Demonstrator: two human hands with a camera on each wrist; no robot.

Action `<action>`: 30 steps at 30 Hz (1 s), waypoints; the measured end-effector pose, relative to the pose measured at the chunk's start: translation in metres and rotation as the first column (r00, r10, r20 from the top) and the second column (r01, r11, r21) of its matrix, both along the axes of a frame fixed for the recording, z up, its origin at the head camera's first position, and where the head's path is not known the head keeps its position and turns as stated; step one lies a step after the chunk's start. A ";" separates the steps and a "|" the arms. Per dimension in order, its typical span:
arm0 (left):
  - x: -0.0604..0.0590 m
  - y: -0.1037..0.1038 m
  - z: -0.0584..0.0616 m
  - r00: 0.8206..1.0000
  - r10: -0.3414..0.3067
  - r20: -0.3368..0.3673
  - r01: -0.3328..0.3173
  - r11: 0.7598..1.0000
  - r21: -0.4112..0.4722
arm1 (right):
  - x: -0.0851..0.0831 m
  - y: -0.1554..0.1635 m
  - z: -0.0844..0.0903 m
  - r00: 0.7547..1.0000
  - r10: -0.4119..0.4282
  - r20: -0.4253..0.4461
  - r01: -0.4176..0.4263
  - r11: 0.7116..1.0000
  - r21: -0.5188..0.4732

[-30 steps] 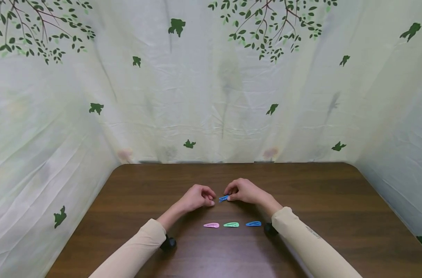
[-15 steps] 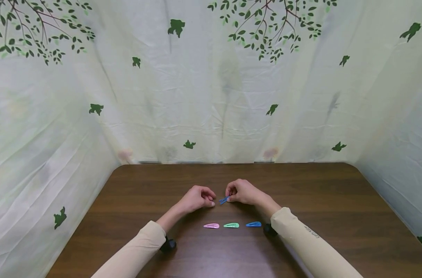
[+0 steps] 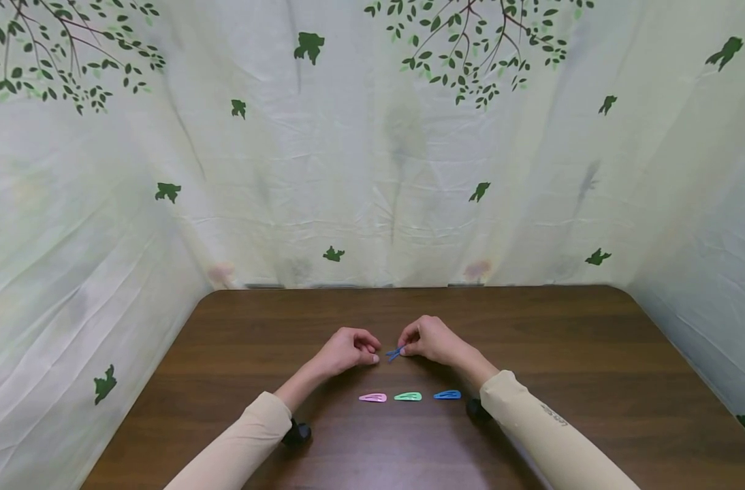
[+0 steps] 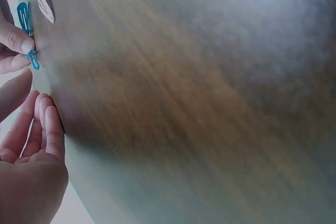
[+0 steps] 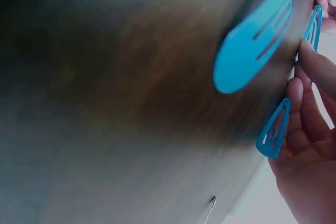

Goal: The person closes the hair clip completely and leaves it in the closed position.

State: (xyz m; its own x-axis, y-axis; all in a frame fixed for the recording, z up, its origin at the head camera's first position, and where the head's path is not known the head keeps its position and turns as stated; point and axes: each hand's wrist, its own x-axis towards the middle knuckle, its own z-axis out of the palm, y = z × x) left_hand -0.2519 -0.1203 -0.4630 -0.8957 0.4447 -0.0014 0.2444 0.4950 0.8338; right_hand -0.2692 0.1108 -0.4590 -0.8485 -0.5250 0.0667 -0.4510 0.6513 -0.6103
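Observation:
My right hand (image 3: pixel 406 348) pinches a small blue hair clip (image 3: pixel 395 352) just above the brown table (image 3: pixel 238 320). In the right wrist view the clip (image 5: pixel 273 129) sticks out from the fingertips (image 5: pixel 307 103) with its two legs apart. A short gap to its left, my left hand (image 3: pixel 372 352) rests on the table with fingers loosely curled and nothing in it. The left wrist view shows those fingers (image 4: pixel 50 124) and, beyond them, the clip (image 4: pixel 34 60). Three more clips lie in a row nearer me: pink (image 3: pixel 372 397), green (image 3: pixel 407 396), blue (image 3: pixel 447 394).
A leaf-printed cloth (image 3: pixel 372 170) hangs round the table's far and side edges. Black wrist cameras sit under both sleeves (image 3: pixel 297 431) (image 3: pixel 475 409). Bare wood stretches to the left, right and far side of the hands.
The right hand has turned the blue clip a little and shifted slightly; the clip now looks thinner and more tilted. The left hand and the three clips on the table have stayed put.

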 end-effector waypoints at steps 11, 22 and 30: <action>0.002 -0.001 0.004 1.000 -0.005 -0.004 0.005 1.000 -0.002 | 0.002 0.002 0.004 1.000 -0.011 -0.010 0.011 1.000 -0.008; 0.008 -0.005 0.008 0.999 0.030 0.019 -0.031 0.999 0.025 | 0.014 0.005 0.017 0.998 -0.049 -0.038 0.046 0.997 -0.065; 0.012 -0.006 0.017 0.997 0.074 -0.036 -0.072 0.997 0.039 | 0.030 0.008 0.022 0.991 -0.108 -0.083 0.093 0.983 -0.159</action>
State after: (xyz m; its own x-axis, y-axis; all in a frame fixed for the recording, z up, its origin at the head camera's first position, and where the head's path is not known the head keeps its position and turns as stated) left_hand -0.2404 -0.1267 -0.4456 -0.9249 0.3772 0.0479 0.2401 0.4815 0.8429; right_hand -0.2396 0.1187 -0.4368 -0.8830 -0.4149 0.2197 -0.4465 0.5976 -0.6660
